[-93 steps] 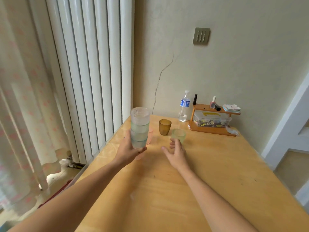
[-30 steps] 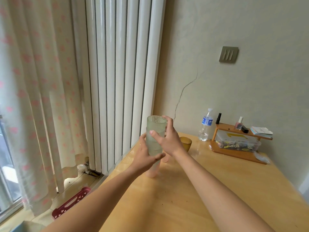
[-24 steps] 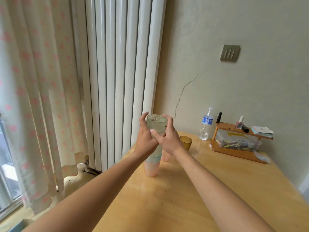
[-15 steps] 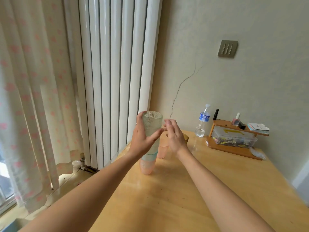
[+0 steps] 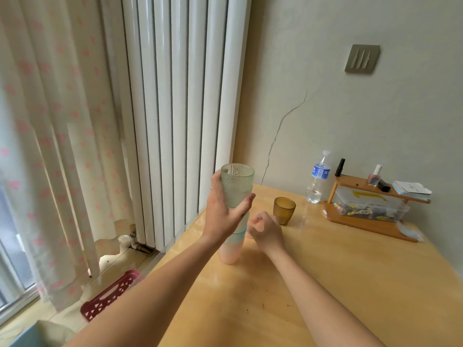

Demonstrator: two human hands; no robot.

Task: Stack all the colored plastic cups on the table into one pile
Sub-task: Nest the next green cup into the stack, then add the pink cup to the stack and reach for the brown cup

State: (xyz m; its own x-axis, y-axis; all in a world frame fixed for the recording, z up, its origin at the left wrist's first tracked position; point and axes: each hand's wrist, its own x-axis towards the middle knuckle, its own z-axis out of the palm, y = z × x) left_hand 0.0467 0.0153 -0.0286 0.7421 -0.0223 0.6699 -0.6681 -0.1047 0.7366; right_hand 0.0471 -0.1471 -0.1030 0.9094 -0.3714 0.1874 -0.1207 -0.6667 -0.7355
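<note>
A tall stack of cups (image 5: 236, 189) stands on the wooden table (image 5: 338, 284), with a frosted green cup on top, a teal band lower down and a pink cup at the bottom. My left hand (image 5: 223, 216) grips the stack around its middle. Just right of the stack, my right hand (image 5: 266, 230) curls around a pale pink cup (image 5: 252, 222) that it mostly hides. A brown cup (image 5: 284, 210) stands alone farther back.
A water bottle (image 5: 317, 181) and a wooden shelf (image 5: 370, 221) with a clear box and small bottles stand at the back by the wall. A white radiator (image 5: 180, 108) and a curtain are left of the table edge. A red basket (image 5: 107, 294) lies on the floor.
The green cup went onto the stack, and the stack was set down onto the pink cup on the table. My right hand left the stack's top and dropped to the pink cup behind it.
</note>
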